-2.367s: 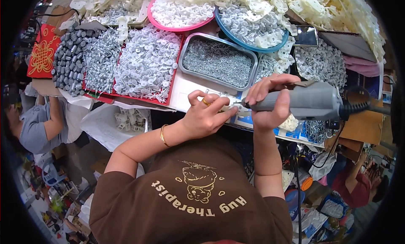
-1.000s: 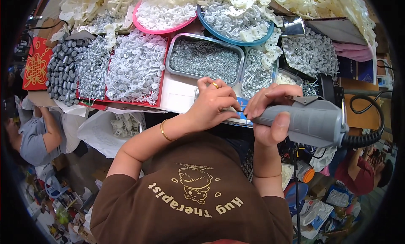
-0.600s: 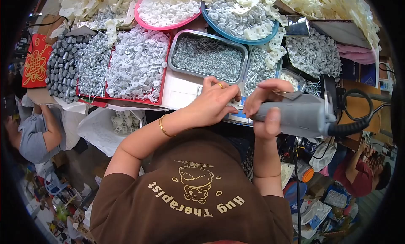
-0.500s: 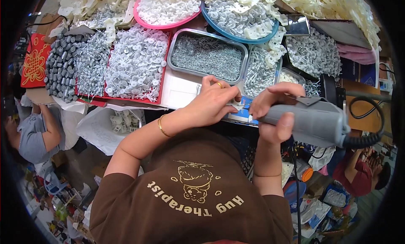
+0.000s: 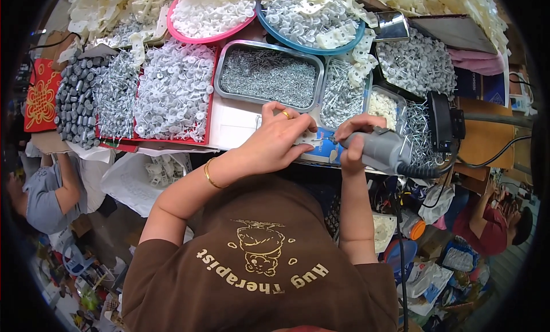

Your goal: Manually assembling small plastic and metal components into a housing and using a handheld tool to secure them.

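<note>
My right hand is wrapped round a grey corded power screwdriver, whose front end points left. Between the thumb and fingers of my left hand is a small pale plastic plate, partly hidden by the fingers. The plate lies low over a blue card at the table's near edge. The screwdriver's tip is close to the plate's right end; whether they touch, I cannot tell. Just beyond my left hand stands a metal tray full of small screws.
Red boxes of white-headed fasteners and a heap of grey cylinders fill the left. Behind are a pink basin and a blue basin of small parts. A black stand with cables is at right. Other people sit on both sides.
The screwdriver has swung down and away from me, with its rear end now lower and nearer the table. My left hand stays on the plastic plate. The whole view has shifted slightly.
</note>
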Demonstrator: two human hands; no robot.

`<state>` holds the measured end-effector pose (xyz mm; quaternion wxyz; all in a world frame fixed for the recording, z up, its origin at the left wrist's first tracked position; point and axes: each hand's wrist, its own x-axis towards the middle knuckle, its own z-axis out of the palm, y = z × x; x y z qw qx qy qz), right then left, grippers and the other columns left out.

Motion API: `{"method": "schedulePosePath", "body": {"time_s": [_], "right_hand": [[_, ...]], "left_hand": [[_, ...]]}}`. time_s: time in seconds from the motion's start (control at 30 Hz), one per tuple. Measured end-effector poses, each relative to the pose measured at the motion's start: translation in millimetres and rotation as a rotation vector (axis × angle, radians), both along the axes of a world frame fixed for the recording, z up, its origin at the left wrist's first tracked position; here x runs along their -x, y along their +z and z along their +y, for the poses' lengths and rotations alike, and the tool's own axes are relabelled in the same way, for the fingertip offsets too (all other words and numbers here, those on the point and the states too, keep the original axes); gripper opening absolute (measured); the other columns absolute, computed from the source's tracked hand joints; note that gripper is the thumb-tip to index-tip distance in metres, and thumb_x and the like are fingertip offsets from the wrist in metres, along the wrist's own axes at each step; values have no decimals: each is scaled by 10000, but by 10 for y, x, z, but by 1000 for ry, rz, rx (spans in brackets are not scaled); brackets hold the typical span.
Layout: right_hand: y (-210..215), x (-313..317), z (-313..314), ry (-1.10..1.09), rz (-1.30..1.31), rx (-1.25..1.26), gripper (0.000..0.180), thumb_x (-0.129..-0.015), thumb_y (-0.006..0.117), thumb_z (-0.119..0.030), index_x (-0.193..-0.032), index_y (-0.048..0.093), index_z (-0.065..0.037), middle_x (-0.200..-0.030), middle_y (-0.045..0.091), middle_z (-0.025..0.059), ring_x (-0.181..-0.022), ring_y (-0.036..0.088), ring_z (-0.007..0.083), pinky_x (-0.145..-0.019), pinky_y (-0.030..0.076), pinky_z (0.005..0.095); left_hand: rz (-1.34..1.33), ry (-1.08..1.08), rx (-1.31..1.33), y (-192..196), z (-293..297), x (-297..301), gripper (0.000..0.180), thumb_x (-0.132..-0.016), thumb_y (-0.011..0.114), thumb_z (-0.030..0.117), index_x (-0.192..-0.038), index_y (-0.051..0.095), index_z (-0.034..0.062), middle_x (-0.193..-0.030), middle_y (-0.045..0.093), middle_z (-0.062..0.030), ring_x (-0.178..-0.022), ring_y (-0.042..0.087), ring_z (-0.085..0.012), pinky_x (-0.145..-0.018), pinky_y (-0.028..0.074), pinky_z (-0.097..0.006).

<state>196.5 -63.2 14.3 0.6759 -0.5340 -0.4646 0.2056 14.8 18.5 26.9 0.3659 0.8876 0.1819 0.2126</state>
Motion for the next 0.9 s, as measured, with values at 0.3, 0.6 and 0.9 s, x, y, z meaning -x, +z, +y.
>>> {"method": "schedulePosePath", "body": {"time_s": [0.3, 0.6, 0.9], "right_hand": [[772, 46, -98, 208, 187, -261, 563, -915, 571, -554, -1009, 433, -16, -650, 481, 75, -481, 501, 159, -443, 476, 315], [973, 196, 98, 393, 392, -213, 553, -947, 516, -567, -1007, 442, -23, -660, 494, 61, -458, 477, 150, -420, 459, 289], [739, 280, 73, 246, 153, -45, 540, -913, 596, -540, -968, 437, -27, -628, 480, 65, -473, 482, 148, -430, 445, 281]], "left_hand": [[-39, 95, -139, 271, -30, -39, 279, -774, 818, 254, -1014, 696, 180, -984, 647, 28, -974, 565, -170, -932, 267, -418], [-226, 88, -210, 182, -14, -28, 176, -709, 837, 241, -836, 719, 211, -798, 628, 101, -831, 558, -130, -865, 252, -410], [-110, -23, -90, -13, 14, -2, 274, -755, 806, 202, -1002, 689, 185, -1109, 603, 13, -1089, 530, -219, -968, 266, -448]]}}
